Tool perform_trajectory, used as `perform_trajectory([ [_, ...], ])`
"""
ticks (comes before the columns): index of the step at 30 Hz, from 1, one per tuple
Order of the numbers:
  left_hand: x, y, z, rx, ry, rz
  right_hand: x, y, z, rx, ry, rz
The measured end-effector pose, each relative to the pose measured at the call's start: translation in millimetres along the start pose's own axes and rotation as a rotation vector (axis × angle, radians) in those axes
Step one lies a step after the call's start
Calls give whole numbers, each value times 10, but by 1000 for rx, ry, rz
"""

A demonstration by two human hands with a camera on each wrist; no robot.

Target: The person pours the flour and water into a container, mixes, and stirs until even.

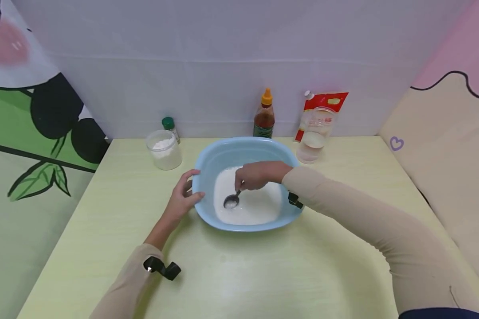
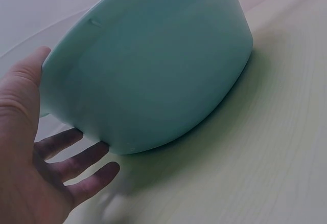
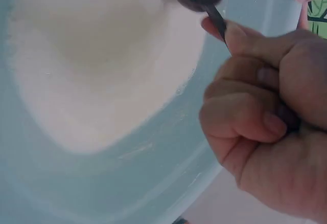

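A light blue plastic basin stands on the table with white, milky liquid in it. My left hand holds its left side, thumb and index fingertip at the rim. In the left wrist view, other fingers of that hand reach below the rim by the outer wall. Over the liquid, my right hand grips a dark metal spoon by its handle, fingers curled round it. Some white stuff sits in the spoon's bowl, low at the liquid's left part.
Behind the basin at left are a jar of white powder and a small green-capped bottle. A sauce bottle with an orange cap stands behind it. At back right are a clear container of liquid and a red-and-white spouted pouch.
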State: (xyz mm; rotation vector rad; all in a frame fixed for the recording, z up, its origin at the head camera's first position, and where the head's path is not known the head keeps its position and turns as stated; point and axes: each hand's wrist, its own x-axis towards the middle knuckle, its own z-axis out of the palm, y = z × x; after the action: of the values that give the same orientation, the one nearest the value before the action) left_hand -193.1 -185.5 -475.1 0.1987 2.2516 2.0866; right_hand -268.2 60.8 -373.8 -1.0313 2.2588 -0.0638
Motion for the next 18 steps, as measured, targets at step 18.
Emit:
perform_trajectory([
  [18, 8, 14, 15, -5, -17, -24, -380, 522, -194, -14, 101, 466],
])
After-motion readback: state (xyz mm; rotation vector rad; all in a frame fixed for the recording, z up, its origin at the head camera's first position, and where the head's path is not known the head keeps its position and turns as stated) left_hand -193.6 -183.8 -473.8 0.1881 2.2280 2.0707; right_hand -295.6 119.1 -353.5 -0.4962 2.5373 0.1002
